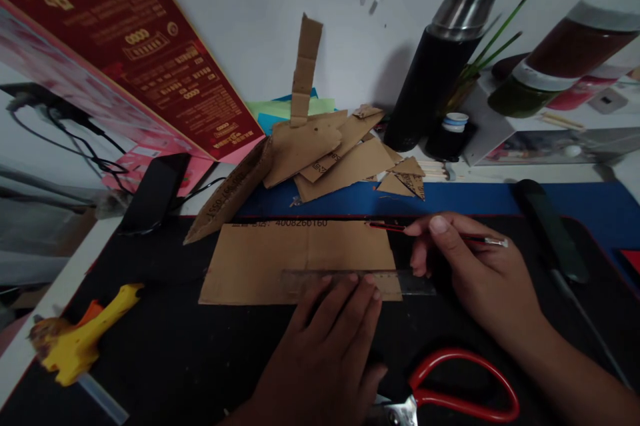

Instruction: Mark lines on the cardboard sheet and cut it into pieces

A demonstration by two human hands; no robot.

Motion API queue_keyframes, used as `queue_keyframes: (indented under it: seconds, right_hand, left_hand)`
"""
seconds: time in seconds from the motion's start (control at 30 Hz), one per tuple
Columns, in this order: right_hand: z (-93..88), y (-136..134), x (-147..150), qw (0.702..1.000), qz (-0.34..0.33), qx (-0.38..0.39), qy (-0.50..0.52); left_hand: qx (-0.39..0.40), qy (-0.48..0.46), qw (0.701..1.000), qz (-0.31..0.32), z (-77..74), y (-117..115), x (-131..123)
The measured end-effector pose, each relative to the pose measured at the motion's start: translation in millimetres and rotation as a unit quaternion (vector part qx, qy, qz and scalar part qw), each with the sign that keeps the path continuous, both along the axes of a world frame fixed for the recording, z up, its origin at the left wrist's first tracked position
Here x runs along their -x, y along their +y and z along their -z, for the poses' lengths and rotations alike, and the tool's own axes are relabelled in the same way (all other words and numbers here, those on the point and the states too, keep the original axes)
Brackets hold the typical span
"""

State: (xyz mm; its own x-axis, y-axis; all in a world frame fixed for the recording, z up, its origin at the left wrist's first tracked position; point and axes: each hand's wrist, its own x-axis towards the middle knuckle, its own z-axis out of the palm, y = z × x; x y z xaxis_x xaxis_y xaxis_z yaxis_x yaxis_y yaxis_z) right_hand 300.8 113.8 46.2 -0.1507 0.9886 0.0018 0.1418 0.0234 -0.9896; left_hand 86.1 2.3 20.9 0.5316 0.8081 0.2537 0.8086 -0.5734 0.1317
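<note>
A rectangular piece of cardboard [265,259] with printed digits along its far edge lies flat on the black mat. Across its lower right part rests a clear ruler [400,283], its right end reaching past the cardboard. My left hand [333,339] presses on the ruler with its fingers stretched out. In my right hand [465,266] is a slim dark red pencil [387,227], held between thumb and fingers. The pencil's tip is at the cardboard's upper right edge; whether it touches is too small to tell.
Red-handled scissors [465,406] lie close in front. At left is a yellow glue gun [83,339], and a phone [155,193] lies behind it. Cardboard scraps [345,166] are piled at the back beside a black thermos [435,73]. A dark-handled tool [550,233] lies at right.
</note>
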Motion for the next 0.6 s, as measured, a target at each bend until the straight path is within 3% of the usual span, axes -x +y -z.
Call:
queue_keyframes:
  seconds: [0.6]
  right_hand:
    - [-3.1, -3.2, 4.0, 1.0, -0.001, 0.013, 0.019]
  left_hand:
    - [0.017, -0.014, 1.0, 0.0, 1.3, -0.2, -1.2]
